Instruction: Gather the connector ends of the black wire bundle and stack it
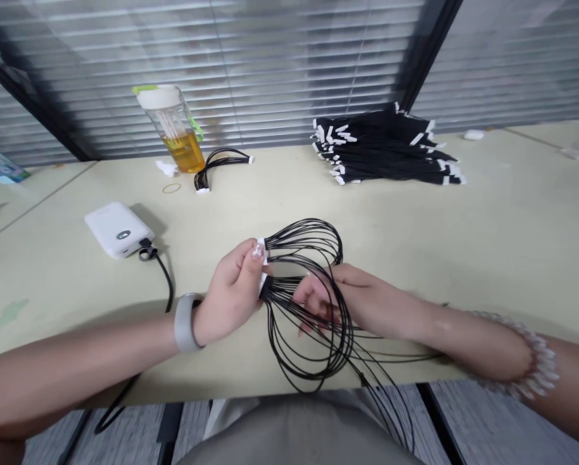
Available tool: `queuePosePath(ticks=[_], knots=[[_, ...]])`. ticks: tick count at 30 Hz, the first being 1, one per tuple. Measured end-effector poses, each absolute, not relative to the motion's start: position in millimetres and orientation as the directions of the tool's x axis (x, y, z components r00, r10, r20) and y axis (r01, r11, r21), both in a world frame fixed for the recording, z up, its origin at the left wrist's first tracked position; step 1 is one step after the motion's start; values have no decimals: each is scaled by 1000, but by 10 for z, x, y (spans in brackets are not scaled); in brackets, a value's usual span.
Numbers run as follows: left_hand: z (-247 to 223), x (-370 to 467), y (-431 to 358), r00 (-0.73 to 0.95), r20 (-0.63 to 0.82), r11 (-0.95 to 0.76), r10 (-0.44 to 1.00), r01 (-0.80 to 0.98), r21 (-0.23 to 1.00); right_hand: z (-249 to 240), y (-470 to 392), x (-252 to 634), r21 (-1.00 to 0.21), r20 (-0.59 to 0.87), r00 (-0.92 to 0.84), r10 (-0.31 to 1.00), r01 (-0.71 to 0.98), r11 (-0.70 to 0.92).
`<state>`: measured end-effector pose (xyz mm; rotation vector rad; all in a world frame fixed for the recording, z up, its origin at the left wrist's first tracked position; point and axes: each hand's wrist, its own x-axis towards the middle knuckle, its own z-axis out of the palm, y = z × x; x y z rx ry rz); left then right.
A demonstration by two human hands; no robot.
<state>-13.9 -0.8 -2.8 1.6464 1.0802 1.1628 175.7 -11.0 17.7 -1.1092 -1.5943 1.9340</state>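
Observation:
My left hand (235,287) pinches the white connectors (263,250) of a black wire harness (342,336) between thumb and fingers. Thin black wires fan out from these connectors in wide loops to the right and down toward the table's front edge. Inside the loops is my right hand (337,300), its fingers loosely curled and apart, with wires crossing in front of them. Those fingers are partly covered and slightly blurred; whether they touch single wires is unclear. Some wire ends trail past the table edge near my lap.
Behind lies a stack of black wire harnesses (390,148) with white connectors. A bottle of amber liquid (185,150), a small harness (221,160) and a rubber band (172,188) are at back left. A white power bank (119,227) with a black cable (166,274) sits nearer.

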Motion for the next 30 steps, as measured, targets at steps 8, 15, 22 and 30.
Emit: queuePosePath(ticks=[8,15,22,30], knots=[[-16,-142,-53,213,319,-369,924,266,891,194,-149,1724,-977,-176,-685,707,211,-38],[-25,-176,-41,275,338,-415,900,304,857,207,-140,1711,-966,-152,-672,725,255,34],[-12,-190,-40,324,385,-487,864,344,803,146,-150,1675,-954,-90,-675,732,270,131],[4,-168,-3,328,374,-482,868,371,794,229,-170,1692,-688,80,-656,751,509,518]])
